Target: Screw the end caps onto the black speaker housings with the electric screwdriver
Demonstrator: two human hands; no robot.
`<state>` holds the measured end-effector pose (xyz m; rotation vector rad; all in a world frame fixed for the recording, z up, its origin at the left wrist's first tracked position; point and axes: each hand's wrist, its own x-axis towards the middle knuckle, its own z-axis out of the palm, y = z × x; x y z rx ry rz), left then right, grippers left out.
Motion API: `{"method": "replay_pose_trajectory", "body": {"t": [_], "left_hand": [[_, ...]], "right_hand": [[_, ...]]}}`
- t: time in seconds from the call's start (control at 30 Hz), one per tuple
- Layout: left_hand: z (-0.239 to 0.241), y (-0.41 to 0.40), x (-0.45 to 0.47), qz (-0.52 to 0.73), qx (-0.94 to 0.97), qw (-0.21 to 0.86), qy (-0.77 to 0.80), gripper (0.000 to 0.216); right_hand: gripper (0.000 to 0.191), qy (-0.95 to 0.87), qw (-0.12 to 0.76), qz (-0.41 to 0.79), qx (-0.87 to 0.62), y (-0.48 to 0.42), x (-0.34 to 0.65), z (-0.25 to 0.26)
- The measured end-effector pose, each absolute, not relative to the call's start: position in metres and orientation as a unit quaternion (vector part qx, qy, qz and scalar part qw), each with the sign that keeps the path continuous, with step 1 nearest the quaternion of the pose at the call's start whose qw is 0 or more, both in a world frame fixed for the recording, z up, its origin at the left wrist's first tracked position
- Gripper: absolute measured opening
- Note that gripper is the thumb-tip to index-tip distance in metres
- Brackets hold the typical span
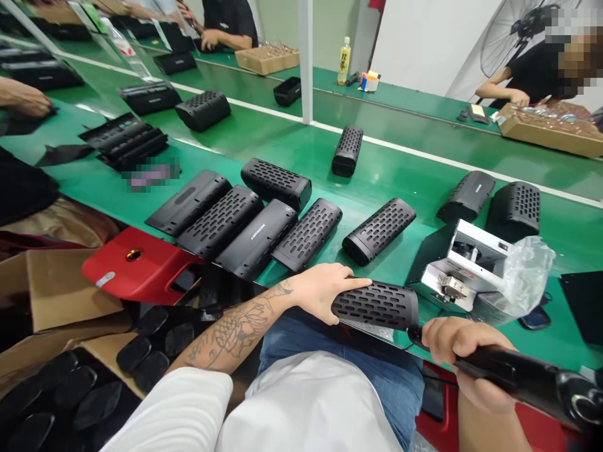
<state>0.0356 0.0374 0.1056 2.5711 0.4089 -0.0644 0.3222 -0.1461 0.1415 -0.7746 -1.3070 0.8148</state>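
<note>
My left hand (323, 290) is closed around one end of a black slotted plastic housing (379, 304), which lies lengthwise at the table's near edge, in front of my lap. In my right hand (471, 348) is a black electric screwdriver (522, 370), held nearly level. Its nose points left and meets the housing's right end; the bit and any screw there cannot be made out. Beyond these, another slotted housing (379, 231) lies on the green table. To the right of it stands a small silver-and-black machine (480, 251), apparently a screw feeder.
Several black housings, one a slotted housing (308, 233), lie left of centre. A clear plastic bag (530, 273) leans by the machine. Below left are a red stool (136, 260) and a cardboard box (70, 282). A green conveyor (400, 166) runs behind; co-workers sit across and at left.
</note>
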Motion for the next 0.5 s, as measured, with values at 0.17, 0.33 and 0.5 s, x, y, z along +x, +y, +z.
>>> {"method": "replay_pose_trajectory", "body": {"t": [0.17, 0.33, 0.5], "left_hand": [[0.105, 0.037, 0.036, -0.023, 0.951, 0.266, 0.155, 0.124], [0.102, 0.038, 0.037, -0.012, 0.951, 0.269, 0.152, 0.122], [0.098, 0.037, 0.036, 0.017, 0.955, 0.259, 0.143, 0.124]], "right_hand": [[0.046, -0.54, 0.662, 0.344, -0.391, -0.158, 0.324, 0.147], [0.051, -0.458, 0.746, 0.195, -0.442, -0.136, 0.367, 0.171], [0.043, -0.344, 0.776, -0.047, -0.527, -0.086, 0.398, 0.167]]}}
